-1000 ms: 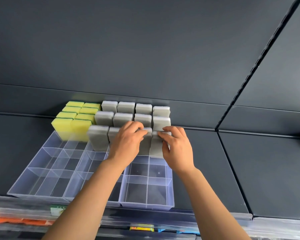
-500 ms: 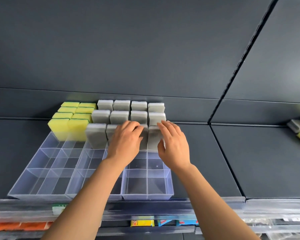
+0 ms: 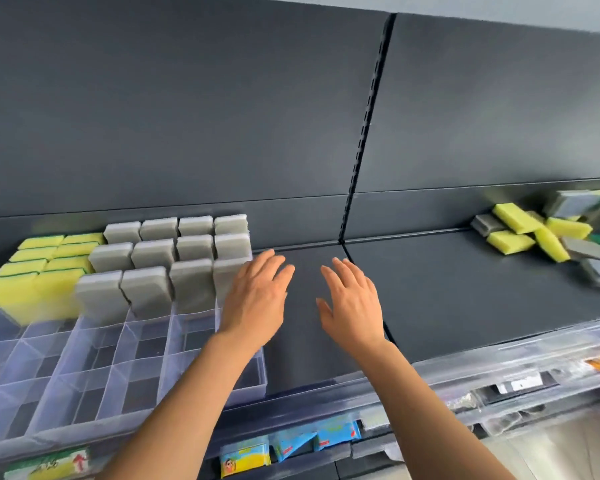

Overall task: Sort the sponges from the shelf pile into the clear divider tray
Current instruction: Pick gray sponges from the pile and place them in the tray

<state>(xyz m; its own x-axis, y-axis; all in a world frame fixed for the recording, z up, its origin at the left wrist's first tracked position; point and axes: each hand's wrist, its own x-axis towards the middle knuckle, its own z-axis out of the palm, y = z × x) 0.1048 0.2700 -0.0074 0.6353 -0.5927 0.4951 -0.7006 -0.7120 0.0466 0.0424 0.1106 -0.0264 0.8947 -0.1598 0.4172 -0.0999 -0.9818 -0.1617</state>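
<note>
The clear divider tray (image 3: 84,362) lies on the dark shelf at the left. Its back rows hold upright grey sponges (image 3: 153,252) and, further left, yellow sponges (image 3: 39,258); its front compartments show only the shelf beneath. A loose pile of yellow and grey sponges (image 3: 551,233) lies at the far right of the shelf. My left hand (image 3: 257,299) hovers at the tray's right edge, fingers spread, holding nothing. My right hand (image 3: 352,299) is beside it over bare shelf, fingers also spread and holding nothing.
An upright slotted rail (image 3: 368,133) splits the dark back panel. A clear price strip (image 3: 430,372) runs along the shelf's front edge. Coloured packets (image 3: 291,445) sit on the level below.
Both hands have let go of the front-row grey sponges and moved right, off the tray. The view has swung right, bringing the loose sponge pile into sight.
</note>
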